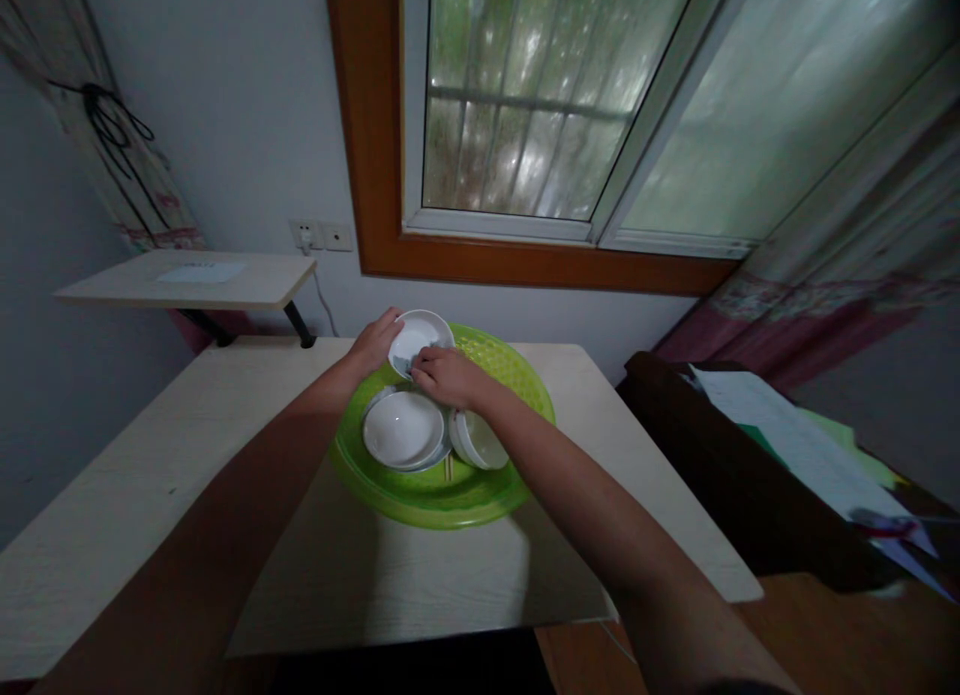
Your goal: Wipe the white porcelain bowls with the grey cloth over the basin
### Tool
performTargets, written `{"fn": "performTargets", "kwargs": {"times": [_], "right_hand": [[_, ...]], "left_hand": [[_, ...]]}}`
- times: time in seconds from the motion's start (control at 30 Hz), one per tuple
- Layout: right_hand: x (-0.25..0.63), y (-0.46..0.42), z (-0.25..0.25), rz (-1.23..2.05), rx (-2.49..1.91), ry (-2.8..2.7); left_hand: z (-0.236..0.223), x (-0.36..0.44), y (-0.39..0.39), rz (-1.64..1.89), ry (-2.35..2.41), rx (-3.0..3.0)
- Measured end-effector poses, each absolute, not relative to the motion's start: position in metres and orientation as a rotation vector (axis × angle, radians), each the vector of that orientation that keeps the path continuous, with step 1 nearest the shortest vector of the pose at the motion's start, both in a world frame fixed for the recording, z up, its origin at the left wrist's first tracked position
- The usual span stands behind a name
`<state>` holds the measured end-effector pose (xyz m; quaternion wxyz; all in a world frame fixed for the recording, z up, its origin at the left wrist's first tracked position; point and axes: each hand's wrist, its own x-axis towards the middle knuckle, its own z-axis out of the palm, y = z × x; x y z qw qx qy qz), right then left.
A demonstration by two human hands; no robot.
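A large round green plastic basin [442,515] rests on the pale wooden table. My left hand [377,341] grips the left rim of a small white bowl [417,331] tilted over the basin's far side. Fingers of my right hand [448,375] are bent at that bowl's near inner side; whether they pinch anything is hidden. Just below, several stacked white bowls [403,430] sit in the basin. Other white bowls [484,443] lean on their side at the right, partly under my right wrist. Ends of chopsticks [448,467] show between the two groups.
On the left, a raised shelf [187,280] with a sheet of paper stands at the table's back. Behind are a wall socket [321,236] and a wood-framed window [525,260]. A dark brown piece of furniture [720,475] with papers [787,435] stands on the right.
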<state>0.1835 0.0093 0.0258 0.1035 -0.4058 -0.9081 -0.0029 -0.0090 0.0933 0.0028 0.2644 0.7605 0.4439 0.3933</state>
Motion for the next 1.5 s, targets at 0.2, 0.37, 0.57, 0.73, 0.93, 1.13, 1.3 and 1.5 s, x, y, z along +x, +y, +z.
{"fn": "performTargets", "kwargs": {"times": [0.2, 0.37, 0.57, 0.73, 0.93, 1.13, 1.3, 1.5], "right_hand": [[0.188, 0.015, 0.022, 0.253, -0.923, -2.605], [0.189, 0.007, 0.029, 0.120, -1.016, -2.648], [0.183, 0.000, 0.027, -0.093, -1.180, -2.661], [0.180, -0.003, 0.028, -0.314, -1.259, -2.624], [0.186, 0.000, 0.033, -0.389, -1.397, -2.579], [0.183, 0.002, 0.036, -0.279, -1.524, -2.568], [0.183, 0.003, 0.031, -0.060, -1.346, -2.666], [0.185, 0.006, 0.022, 0.138, -0.922, -2.675]], "left_hand": [[-0.001, -0.011, 0.097, 1.067, 1.128, 2.079], [-0.005, -0.012, 0.102, 1.136, 1.089, 2.006], [-0.003, -0.011, 0.099, 1.060, 1.017, 2.084], [-0.001, -0.010, 0.095, 1.021, 1.028, 2.122], [0.002, -0.008, 0.091, 0.974, 1.076, 2.097], [0.006, -0.007, 0.089, 1.019, 1.114, 2.081], [0.007, -0.008, 0.087, 1.030, 1.151, 2.089], [0.009, -0.007, 0.085, 1.040, 1.109, 2.122]]}}
